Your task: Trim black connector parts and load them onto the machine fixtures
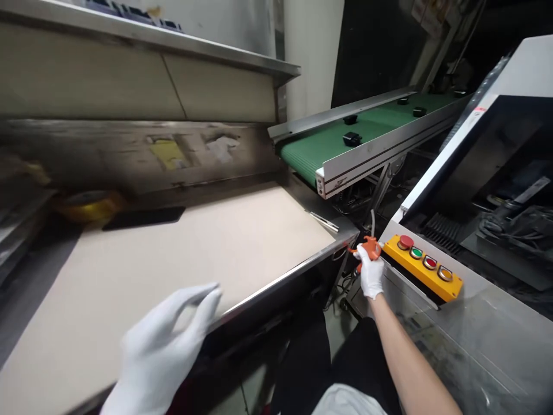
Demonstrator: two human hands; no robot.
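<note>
- Left hand (pixel 162 351), white-gloved, is seen closest to the lens, hovering over the front edge of the beige worktable (pixel 181 253); thumb and fingers are curved toward each other with a gap between, nothing pinched.
- Right hand (pixel 370 274), also white-gloved, is extended to the gap between table corner and machine; fingers are closed around an orange tool (pixel 368 248), which is blurred and not identifiable.
- Orange tool is located just beside the left end of the yellow button box (pixel 425 270), which carries a red mushroom button, then green, red and amber buttons.
- Button box is mounted on the grey machine (pixel 510 323) at right.
- Green conveyor (pixel 341 141) is seen behind, with small black parts (pixel 352 138) lying on it.
- Black flat object (pixel 144 218) and yellow tape roll (pixel 88 204) are seen at the table's far left.
</note>
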